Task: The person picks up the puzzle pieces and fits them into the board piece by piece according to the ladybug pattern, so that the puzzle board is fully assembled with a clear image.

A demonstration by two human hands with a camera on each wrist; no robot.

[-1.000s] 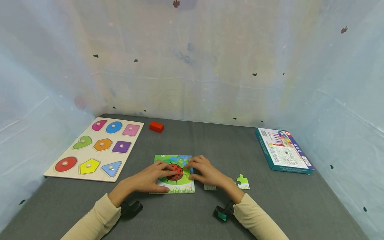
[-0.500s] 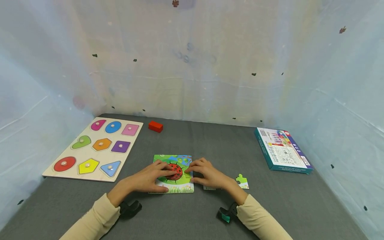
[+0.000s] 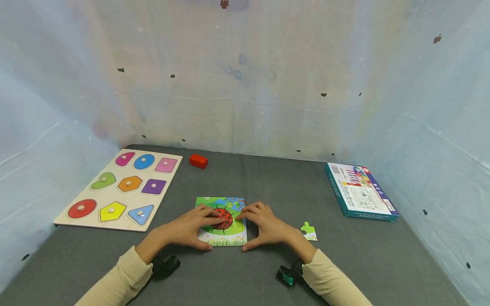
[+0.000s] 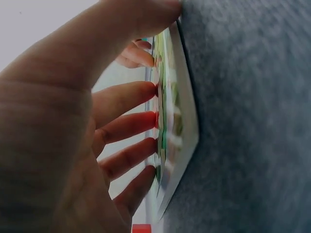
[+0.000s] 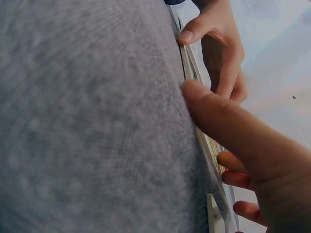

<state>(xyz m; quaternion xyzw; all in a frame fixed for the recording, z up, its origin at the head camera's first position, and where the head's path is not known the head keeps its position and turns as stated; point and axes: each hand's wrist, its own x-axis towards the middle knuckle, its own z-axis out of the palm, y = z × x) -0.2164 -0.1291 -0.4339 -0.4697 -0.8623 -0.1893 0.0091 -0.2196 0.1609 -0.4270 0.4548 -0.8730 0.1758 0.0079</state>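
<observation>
A ladybug jigsaw puzzle [image 3: 226, 240] lies flat on the grey table in the head view, green and blue above with a white flowered strip at its near edge. My left hand [image 3: 187, 227] rests on its left part, fingertips touching the picture, as the left wrist view shows; its thumb lies at the near edge. My right hand [image 3: 269, 227] touches the right part with its fingertips, thumb spread to the near right corner. Under the right hand, the right wrist view shows the edge of a pale flat piece [image 5: 215, 216]. A green-and-white puzzle piece [image 3: 309, 232] lies right of that hand.
A wooden shape board [image 3: 126, 199] with knobbed coloured shapes lies on the left. Behind the puzzle sits a red block [image 3: 198, 161]. A teal-sided box [image 3: 361, 191] lies on the right. Pale sheeting [image 3: 245, 106] hangs around the table.
My right thumb has spread away from the fingers to the puzzle's near right corner, and my left thumb has slid to the near edge. The small piece by my right palm is now hidden in the head view.
</observation>
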